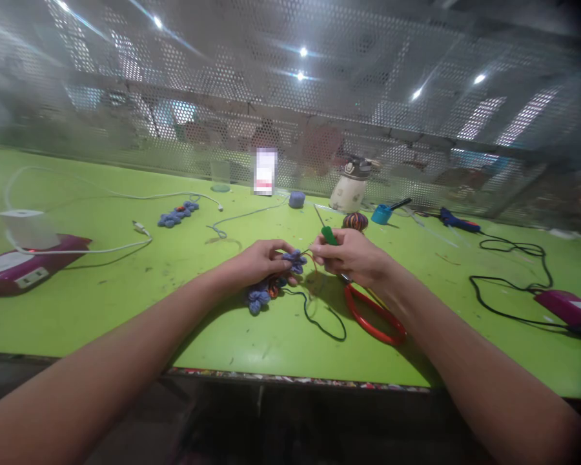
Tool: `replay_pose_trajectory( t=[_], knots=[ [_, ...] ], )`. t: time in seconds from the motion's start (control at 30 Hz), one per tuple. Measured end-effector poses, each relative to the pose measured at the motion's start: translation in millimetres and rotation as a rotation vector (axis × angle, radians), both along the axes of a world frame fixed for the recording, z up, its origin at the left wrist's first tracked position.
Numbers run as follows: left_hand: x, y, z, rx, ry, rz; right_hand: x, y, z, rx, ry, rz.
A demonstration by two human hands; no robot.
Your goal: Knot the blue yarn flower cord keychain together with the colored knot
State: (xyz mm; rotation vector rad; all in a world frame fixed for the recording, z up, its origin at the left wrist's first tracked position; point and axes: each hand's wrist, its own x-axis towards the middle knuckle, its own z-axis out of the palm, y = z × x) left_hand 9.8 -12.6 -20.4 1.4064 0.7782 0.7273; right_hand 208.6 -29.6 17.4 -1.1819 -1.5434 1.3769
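Note:
My left hand (269, 263) is closed on a purple-blue crocheted flower piece (258, 298), pinching one of its flowers between thumb and finger. My right hand (345, 253) is wrapped round a crochet hook with a green handle (328, 236), its thin metal shaft pointing up and away. A thin strand of yarn runs from the flower toward the right fingertips, which look pinched together. From under the left hand a dark green yarn tail (314, 316) curls over the table. Red-handled scissors (375, 320) lie below my right hand, their blades mostly hidden.
Behind my hands are a purple yarn ball (297, 199), a multicoloured yarn ball (355, 221), a pale bottle (351, 185) and a lit phone (265, 171). Another crocheted piece (178, 214) lies left. A blue glue gun (459, 220) and power strips (33, 261) with cables flank the green table (213, 349).

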Motion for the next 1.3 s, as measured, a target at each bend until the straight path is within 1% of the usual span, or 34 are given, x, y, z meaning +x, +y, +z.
replay_pose_trajectory(
  t=[0.07,0.13,0.2,0.3,0.33,0.4,0.47,0.57,0.63,0.73,0.77,0.8,0.83,0.9,0.93,1.0,1.07,1.1,1.2,1.27,1.3],
  knots=[
    [-1,1,0.3,-0.003,0.027,0.032,3,1,1.4,0.020,-0.011,-0.038],
    [-3,2,0.8,-0.040,0.032,0.072,6,3,2.2,0.123,-0.015,-0.145],
    [-4,2,1.1,-0.099,-0.017,0.115,9,6,2.1,0.309,-0.017,-0.293],
    [-4,1,1.7,-0.168,-0.124,0.129,16,12,2.1,0.617,-0.056,-0.505],
    [-5,1,2.0,-0.178,-0.145,0.127,19,14,2.6,0.693,-0.079,-0.559],
    [-5,1,3.2,-0.189,-0.156,0.124,25,17,4.9,0.782,-0.119,-0.629],
    [-5,1,4.9,-0.195,-0.162,0.129,32,19,8.7,0.792,-0.130,-0.673],
    [-6,1,7.0,-0.199,-0.181,0.144,47,23,15.6,0.755,-0.188,-0.759],
    [-7,2,7.2,-0.191,-0.186,0.155,59,26,20.1,0.725,-0.378,-0.823],
    [-9,5,5.9,-0.176,-0.197,0.144,71,25,25.9,0.696,-0.808,-0.864],
    [-9,5,5.5,-0.175,-0.208,0.136,71,23,27.5,0.710,-0.913,-0.866],
    [-10,6,5.3,-0.176,-0.222,0.131,67,20,28.5,0.734,-0.974,-0.868],
    [-10,6,5.5,-0.185,-0.233,0.128,62,17,28.8,0.752,-0.983,-0.862],
    [-9,4,6.7,-0.219,-0.252,0.125,44,8,26.4,0.724,-0.857,-0.806],
    [-9,3,7.7,-0.237,-0.257,0.126,33,4,23.5,0.665,-0.743,-0.731],
    [-6,-1,9.6,-0.247,-0.258,0.141,11,-2,14.5,0.509,-0.542,-0.534],
    [-3,-4,10.4,-0.222,-0.248,0.179,-7,-4,2.5,0.381,-0.453,-0.366],
    [-2,-4,10.1,-0.205,-0.239,0.200,-14,-2,-3.9,0.352,-0.442,-0.305],
    [0,-4,7.2,-0.166,-0.209,0.212,-25,5,-20.6,0.323,-0.437,-0.193],
    [0,-2,4.8,-0.133,-0.171,0.202,-27,8,-26.9,0.253,-0.406,-0.171],
    [0,-1,3.8,-0.112,-0.145,0.196,-27,9,-28.1,0.203,-0.386,-0.181]
  ],
)
